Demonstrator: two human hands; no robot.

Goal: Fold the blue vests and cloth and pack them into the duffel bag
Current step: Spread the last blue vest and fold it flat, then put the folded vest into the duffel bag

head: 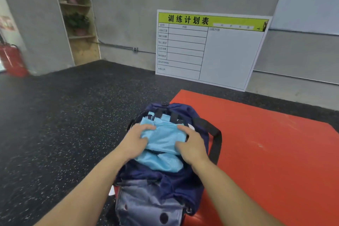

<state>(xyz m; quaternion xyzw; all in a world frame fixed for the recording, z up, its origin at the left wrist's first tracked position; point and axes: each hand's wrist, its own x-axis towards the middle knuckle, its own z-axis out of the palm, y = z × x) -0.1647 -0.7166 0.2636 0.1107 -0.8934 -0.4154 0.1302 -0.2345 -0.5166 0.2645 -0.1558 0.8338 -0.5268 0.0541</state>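
Observation:
A navy duffel bag [183,185] lies open on the floor at the left edge of a red mat, with a grey end panel nearest me. Light blue mesh fabric [165,139] fills its opening in folded layers; I cannot tell vests from cloth. My left hand [136,140] grips the left side of the top folded piece, thumb over it. My right hand [191,145] grips its right side the same way. The bundle sits in the mouth of the bag, over another blue layer [161,161] below it.
The red mat [266,143] spreads to the right over dark speckled flooring [64,124]. A black shoulder strap [216,137] loops from the bag's right side. A white training-plan board [211,49] leans on the grey wall. A wooden shelf with plants [77,14] and a red extinguisher [11,58] stand far left.

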